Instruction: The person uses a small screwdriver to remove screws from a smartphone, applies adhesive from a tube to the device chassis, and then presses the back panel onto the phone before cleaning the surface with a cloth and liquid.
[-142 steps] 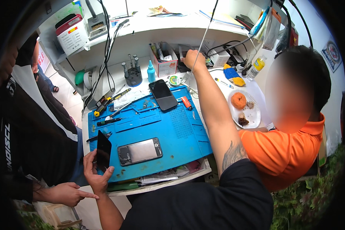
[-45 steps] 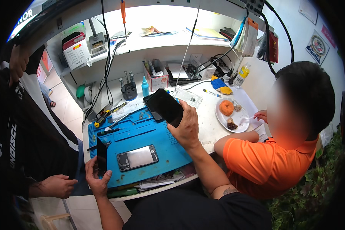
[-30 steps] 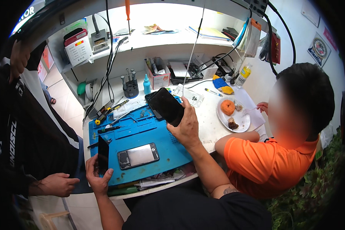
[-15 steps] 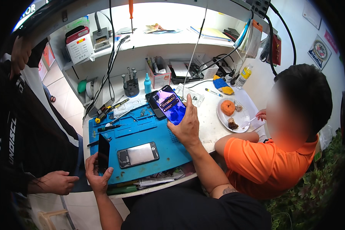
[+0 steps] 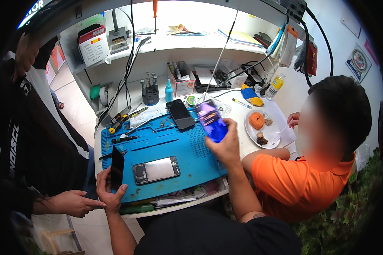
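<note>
My left hand is closed around the lower end of a thin black phone screen, held upright and nearly edge-on at the left of the blue repair mat. In my right hand is a smartphone with a lit purple display, tilted and slightly blurred, above the mat's right side. An opened phone with a silvery inner panel lies flat on the mat between my hands. Farther back, a dark phone rests at the mat's far edge.
At left, another person's hand points a finger at my left wrist. A person in orange sits at right by a paper plate of food. Screwdrivers, a blue bottle and a bit stand stand behind the mat.
My right hand has moved right with the lit phone, uncovering the dark phone behind it. The left person's hand has come toward my left wrist, finger extended. The view has shifted slightly.
</note>
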Tool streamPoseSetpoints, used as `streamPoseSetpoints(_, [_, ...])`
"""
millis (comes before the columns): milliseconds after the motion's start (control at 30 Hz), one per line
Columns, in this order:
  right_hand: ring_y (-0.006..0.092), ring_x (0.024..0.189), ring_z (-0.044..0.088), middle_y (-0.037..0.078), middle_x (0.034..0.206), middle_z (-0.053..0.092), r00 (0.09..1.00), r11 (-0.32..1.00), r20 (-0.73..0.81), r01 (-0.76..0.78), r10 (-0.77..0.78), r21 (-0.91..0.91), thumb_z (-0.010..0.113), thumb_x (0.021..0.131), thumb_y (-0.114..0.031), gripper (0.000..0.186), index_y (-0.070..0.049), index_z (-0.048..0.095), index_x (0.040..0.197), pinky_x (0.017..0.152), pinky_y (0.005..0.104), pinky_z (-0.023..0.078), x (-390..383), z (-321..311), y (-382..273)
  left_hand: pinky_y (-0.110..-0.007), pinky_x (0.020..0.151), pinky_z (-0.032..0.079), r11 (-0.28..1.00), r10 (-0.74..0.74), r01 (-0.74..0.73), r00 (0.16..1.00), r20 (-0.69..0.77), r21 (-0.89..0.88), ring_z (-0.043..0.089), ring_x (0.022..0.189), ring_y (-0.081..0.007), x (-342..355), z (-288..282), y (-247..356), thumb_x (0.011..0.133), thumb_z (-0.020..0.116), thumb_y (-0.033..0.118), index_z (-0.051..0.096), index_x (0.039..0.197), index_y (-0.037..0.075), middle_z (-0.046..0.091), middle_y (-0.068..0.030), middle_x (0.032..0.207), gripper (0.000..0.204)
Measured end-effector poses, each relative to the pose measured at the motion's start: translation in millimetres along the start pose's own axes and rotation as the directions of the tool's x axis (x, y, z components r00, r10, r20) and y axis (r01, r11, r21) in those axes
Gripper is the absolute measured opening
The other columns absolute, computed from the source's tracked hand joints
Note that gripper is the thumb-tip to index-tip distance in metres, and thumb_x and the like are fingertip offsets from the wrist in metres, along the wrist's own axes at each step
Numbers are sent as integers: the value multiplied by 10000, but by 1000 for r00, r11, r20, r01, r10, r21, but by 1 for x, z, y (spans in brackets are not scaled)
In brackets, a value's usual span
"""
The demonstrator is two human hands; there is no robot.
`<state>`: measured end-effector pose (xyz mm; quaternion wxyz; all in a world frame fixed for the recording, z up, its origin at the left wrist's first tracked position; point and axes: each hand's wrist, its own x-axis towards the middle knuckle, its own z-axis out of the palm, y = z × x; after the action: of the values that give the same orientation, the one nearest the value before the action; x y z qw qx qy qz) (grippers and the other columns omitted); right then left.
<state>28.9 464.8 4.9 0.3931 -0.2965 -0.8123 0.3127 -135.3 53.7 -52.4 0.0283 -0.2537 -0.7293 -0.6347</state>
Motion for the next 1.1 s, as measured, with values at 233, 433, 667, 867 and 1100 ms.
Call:
streamPoseSetpoints(233, [477,1201,694,311,1247,722,963,959,-45,-268,265,-89,891,765,-352,724,9,603,1323,1072,511,547,94,19,30,-367,1088,549,1000,-14,14,1000,5,-1,663,1219,-229,3,2,9,796,981,305,666,1481,-43,613,-97,1352,831])
streamPoseSetpoints(433, [455,1178,745,284,1244,771,941,905,-19,-332,339,-265,892,731,-426,783,-10,629,1341,1056,486,581,184,42,64,-372,1098,547,999,-42,41,999,-20,-26,660,1225,-234,2,3,9,784,996,322,675,1475,-37,611,-97,1347,842])
streamPoseSetpoints(667, [462,1315,720,341,1384,737,934,816,127,-220,335,-535,857,753,-439,933,92,591,1473,1154,478,556,251,78,68,-380,1114,546,997,-74,74,997,-5,-6,666,1244,-249,3,1,8,783,999,315,675,1478,-40,611,-106,1363,845])
streamPoseSetpoints(867, [490,1302,731,361,1322,761,983,821,56,-115,176,-559,778,876,-419,694,102,735,1331,1160,498,562,273,108,48,-379,1163,495,998,-50,49,998,28,50,633,1309,-238,5,2,11,807,970,358,646,1508,-32,579,-100,1408,865])
streamPoseSetpoints(1100, [459,1093,820,260,1150,837,993,632,82,121,-91,-766,777,973,-547,604,24,793,1168,967,513,655,271,150,59,-388,1190,501,995,-47,41,997,67,87,643,1327,-250,6,2,6,799,988,300,662,1509,-22,597,-106,1417,845])
